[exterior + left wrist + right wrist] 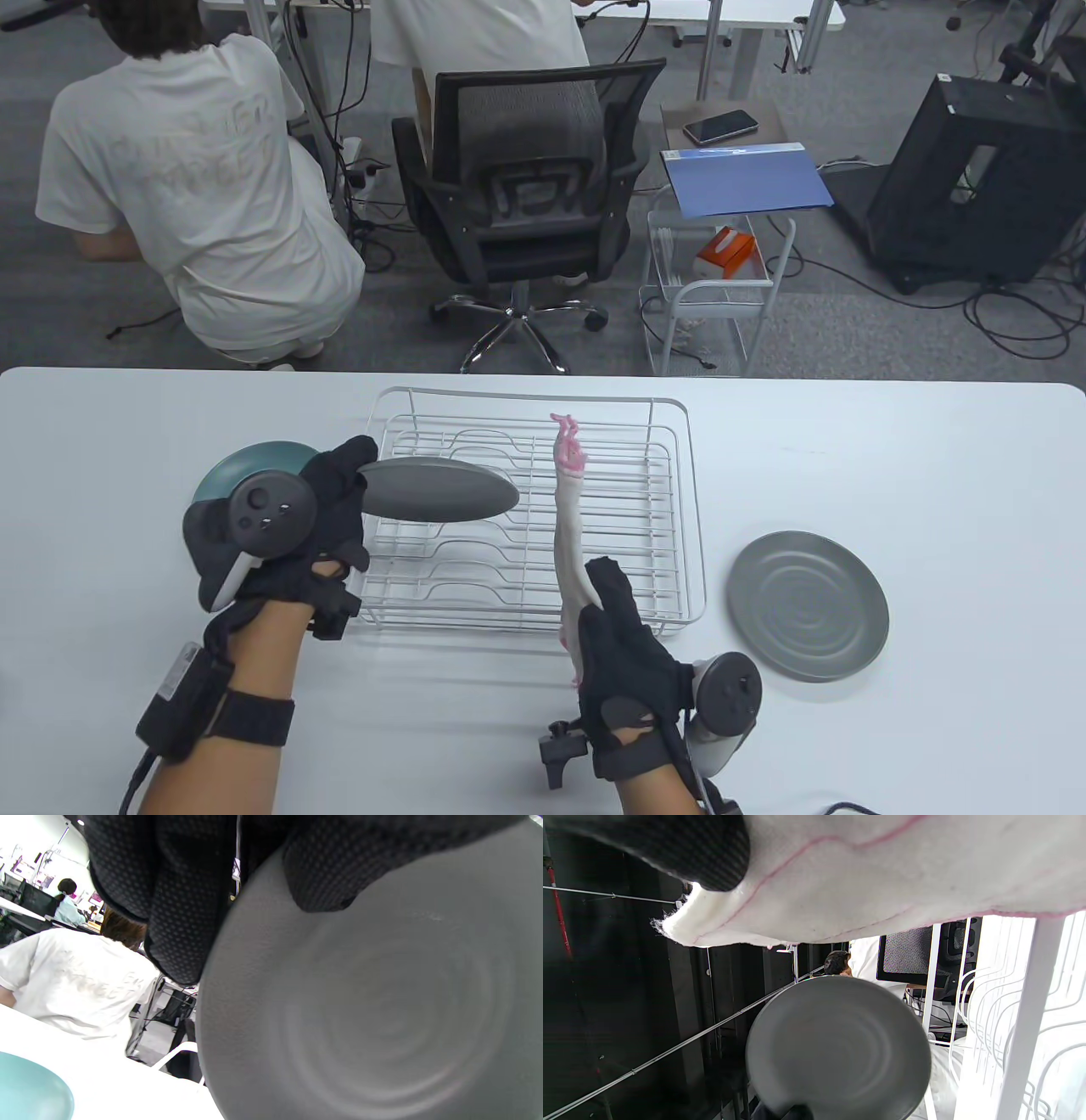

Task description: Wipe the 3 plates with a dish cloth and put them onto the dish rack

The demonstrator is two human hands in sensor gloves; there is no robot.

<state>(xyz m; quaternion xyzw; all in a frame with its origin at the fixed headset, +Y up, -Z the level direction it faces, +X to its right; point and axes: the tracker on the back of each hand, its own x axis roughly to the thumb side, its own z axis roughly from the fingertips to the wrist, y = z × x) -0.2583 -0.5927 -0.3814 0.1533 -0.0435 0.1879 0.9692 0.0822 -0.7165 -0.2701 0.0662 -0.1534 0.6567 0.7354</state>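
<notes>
My left hand (339,501) grips the rim of a dark grey plate (437,491), held tilted nearly edge-on above the left side of the white wire dish rack (534,509). The same plate fills the left wrist view (382,1005) and faces the right wrist camera (840,1046). My right hand (624,628) holds a white dish cloth with pink edging (570,526) that hangs lengthwise above the rack's middle; the cloth (882,870) spans the top of the right wrist view. A second grey plate (808,605) lies flat on the table right of the rack. A teal plate (246,463) lies behind my left hand.
The rack holds nothing. Beyond the table's far edge (543,372) are a crouching person in a white shirt (195,195), a black office chair (526,178) and a small wire trolley (713,289). White tabletop stretches right of the grey plate and along the front.
</notes>
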